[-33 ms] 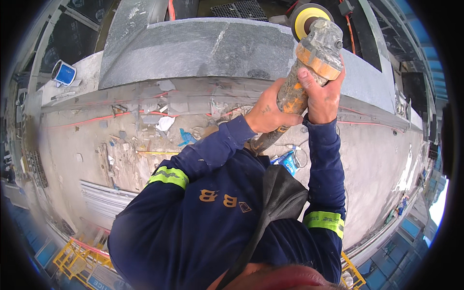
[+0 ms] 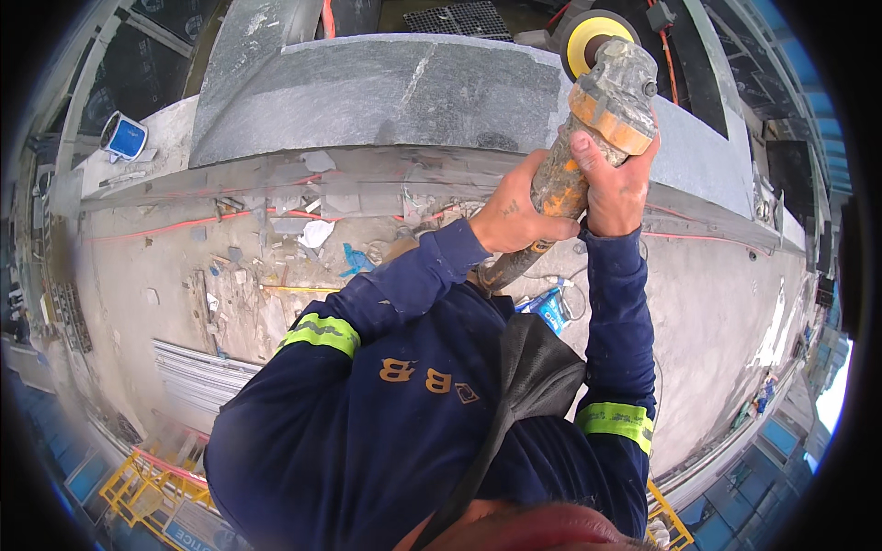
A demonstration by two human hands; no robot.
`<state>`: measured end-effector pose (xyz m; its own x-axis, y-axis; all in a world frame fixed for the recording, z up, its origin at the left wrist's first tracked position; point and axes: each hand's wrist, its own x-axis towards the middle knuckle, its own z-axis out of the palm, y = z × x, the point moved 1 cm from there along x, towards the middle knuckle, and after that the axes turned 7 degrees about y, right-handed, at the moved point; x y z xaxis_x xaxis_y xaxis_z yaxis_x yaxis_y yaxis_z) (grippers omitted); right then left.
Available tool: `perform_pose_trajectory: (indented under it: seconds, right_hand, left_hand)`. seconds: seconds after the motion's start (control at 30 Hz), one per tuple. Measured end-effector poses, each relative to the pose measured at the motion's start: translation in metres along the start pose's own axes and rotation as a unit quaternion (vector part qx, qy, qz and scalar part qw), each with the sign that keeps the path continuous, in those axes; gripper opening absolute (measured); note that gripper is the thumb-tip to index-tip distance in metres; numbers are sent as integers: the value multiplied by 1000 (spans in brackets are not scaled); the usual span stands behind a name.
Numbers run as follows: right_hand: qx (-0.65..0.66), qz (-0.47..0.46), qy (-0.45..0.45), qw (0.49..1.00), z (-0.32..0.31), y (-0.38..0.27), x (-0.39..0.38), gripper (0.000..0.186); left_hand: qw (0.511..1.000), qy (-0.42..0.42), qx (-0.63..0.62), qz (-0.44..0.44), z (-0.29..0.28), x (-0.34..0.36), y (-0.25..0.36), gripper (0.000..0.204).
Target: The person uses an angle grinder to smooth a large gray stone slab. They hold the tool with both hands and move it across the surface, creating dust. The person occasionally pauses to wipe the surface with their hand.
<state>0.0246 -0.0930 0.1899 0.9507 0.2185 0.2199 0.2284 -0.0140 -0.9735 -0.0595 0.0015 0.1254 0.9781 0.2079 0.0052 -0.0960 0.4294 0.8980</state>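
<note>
Both my hands are wrapped round a worn angle grinder (image 2: 557, 195), grey with orange patches. My left hand (image 2: 517, 213) grips the rear of its body, and my right hand (image 2: 617, 188) holds it just behind the head, thumb on top. At the far end the round disc (image 2: 581, 46), yellow with a dark rim, stands tilted by the far edge of a grey stone slab (image 2: 367, 96). Whether the disc touches the stone I cannot tell. The grinder's tail end points down toward my navy jacket.
A blue and white tub (image 2: 125, 138) stands on the ledge at far left. Rubble and scraps (image 2: 239, 275) litter the floor below, with a red cable (image 2: 165, 230) along it. A blue bag (image 2: 548, 309) lies beneath my arms. Yellow railing (image 2: 138, 487) shows at lower left.
The grinder's head and disc have shifted very slightly to the right. Both hands keep their hold.
</note>
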Motion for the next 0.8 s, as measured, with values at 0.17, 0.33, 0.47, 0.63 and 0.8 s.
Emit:
perform_pose_trajectory:
  seconds: [0.17,0.33,0.47,0.63,0.8]
  right_hand:
    - [47,31,15,998,-27,22,4,99]
    - [11,43,40,998,-32,30,8,94]
    - [-9,50,50,997,-38,29,12,95]
    - [-98,35,61,993,-45,34,28,100]
    - [-45,115,37,992,-33,50,45,103]
  left_hand:
    - [1000,-9,19,-13,17,9,-18,74]
    - [997,-11,-44,-54,24,14,-33,74]
    - [998,-23,-30,-50,28,21,-41,72]
    - [998,-29,-26,-50,31,36,-48,68]
    - [985,-16,-125,-116,24,46,-53,62]
